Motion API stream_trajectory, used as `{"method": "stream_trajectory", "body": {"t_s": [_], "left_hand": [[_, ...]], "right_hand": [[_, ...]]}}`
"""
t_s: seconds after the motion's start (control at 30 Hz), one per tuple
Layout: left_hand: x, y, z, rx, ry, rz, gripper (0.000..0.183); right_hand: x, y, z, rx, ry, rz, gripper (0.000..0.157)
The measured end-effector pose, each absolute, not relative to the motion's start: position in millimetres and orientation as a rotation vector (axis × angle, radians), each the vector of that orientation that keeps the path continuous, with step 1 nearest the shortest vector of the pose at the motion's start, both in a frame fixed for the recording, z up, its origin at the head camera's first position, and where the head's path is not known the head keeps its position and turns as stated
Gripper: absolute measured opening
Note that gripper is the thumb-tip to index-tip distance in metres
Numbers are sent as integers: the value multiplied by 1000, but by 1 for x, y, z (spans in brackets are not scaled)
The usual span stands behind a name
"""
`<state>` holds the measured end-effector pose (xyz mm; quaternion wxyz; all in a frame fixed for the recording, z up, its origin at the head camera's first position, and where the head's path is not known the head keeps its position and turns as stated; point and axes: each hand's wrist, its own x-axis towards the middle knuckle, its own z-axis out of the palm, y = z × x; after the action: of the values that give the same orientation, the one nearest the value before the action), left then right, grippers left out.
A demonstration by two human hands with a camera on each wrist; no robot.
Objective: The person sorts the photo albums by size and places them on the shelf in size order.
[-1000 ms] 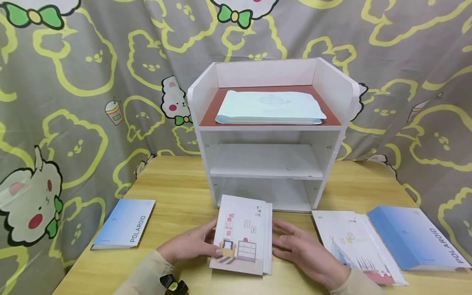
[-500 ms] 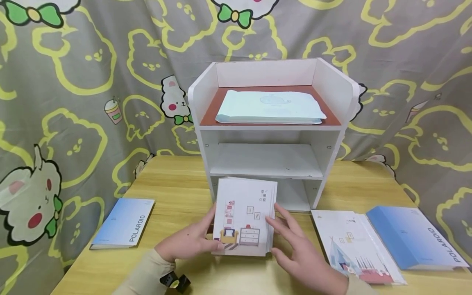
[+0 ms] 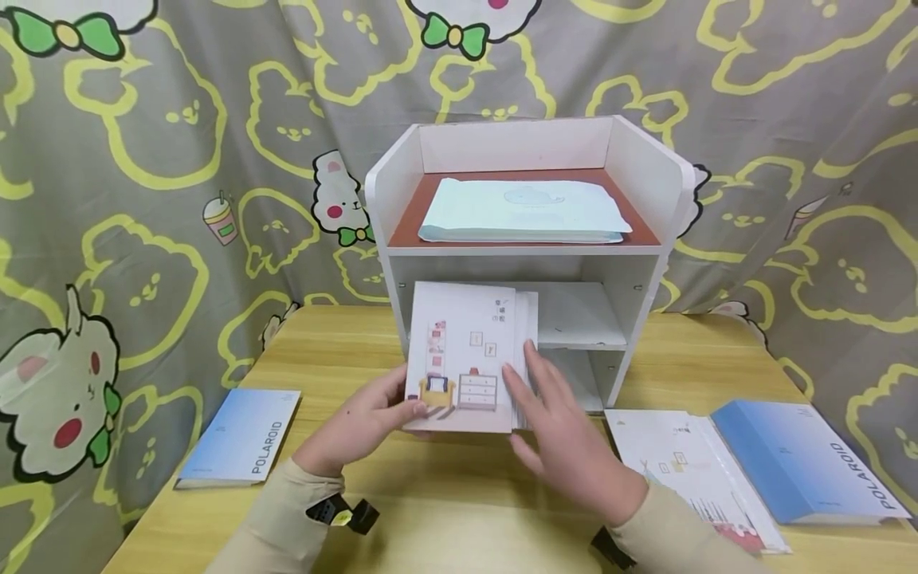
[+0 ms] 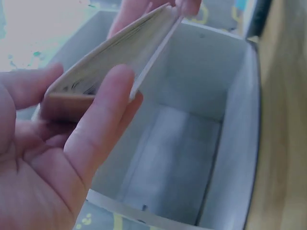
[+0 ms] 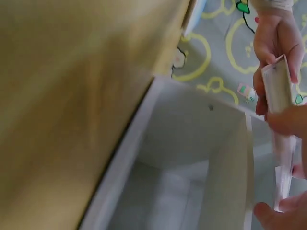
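Note:
A white photo album [image 3: 459, 359], its cover printed with a yellow armchair and a chest of drawers, is held up before the white shelf unit [image 3: 649, 295]. My left hand [image 3: 366, 418] grips its lower left corner, thumb over the cover and other fingers behind. In the left wrist view, the album's page edges [image 4: 120, 57] show between its covers. My right hand [image 3: 566, 430] lies along the album's right side, fingers extended over the edge and thumb by the bottom corner. The album overlaps the middle and lower shelves in the head view.
A pale album with a whale drawing [image 3: 531, 209] lies on the unit's brown top. One blue POLAROID album [image 3: 240, 434] rests on the wooden table at left. At right are a white illustrated album [image 3: 677, 446] and another blue POLAROID album [image 3: 803, 462]. Patterned curtain [image 3: 158, 263] hangs behind.
Both hands have raised the album from near the table up to the height of the middle shelf. The right hand's fingers have moved onto its right side. The other albums stay put.

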<state>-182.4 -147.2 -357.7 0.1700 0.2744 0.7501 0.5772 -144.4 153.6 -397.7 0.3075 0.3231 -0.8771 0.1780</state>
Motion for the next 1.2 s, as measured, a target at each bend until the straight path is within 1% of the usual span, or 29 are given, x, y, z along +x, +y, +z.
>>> {"method": "stream_trajectory", "body": {"t_s": [0.13, 0.23, 0.3, 0.6, 0.73, 0.83, 0.93, 1.03, 1.13, 1.2], "left_hand": [[-193, -145, -352, 667, 2127, 1771, 37], [-200, -144, -348, 573, 2158, 1816, 38], [-203, -144, -345, 515, 2196, 1797, 40], [-216, -144, -331, 434, 2539, 1625, 42], [-217, -141, -326, 416, 2848, 1502, 46], [-215, -138, -326, 439, 3148, 1333, 41], [-211, -136, -326, 596, 3431, 1116, 28], [-207, -137, -324, 920, 3597, 874, 18], [-199, -138, -319, 1293, 3564, 662, 20], [-193, -137, -315, 1461, 3476, 532, 25]], "right_hand": [[-159, 153, -389, 843, -2284, 406, 83], [-169, 151, -385, 852, -2251, 387, 66], [-174, 149, -384, 846, -2225, 382, 59], [-193, 140, -389, 810, -2113, 398, 57], [-200, 138, -389, 795, -2087, 404, 55], [-204, 135, -388, 761, -2097, 403, 54], [-205, 134, -388, 728, -2120, 402, 54], [-203, 134, -387, 717, -2137, 424, 53], [-195, 137, -380, 729, -2161, 479, 48], [-188, 140, -372, 745, -2183, 509, 44]]}}
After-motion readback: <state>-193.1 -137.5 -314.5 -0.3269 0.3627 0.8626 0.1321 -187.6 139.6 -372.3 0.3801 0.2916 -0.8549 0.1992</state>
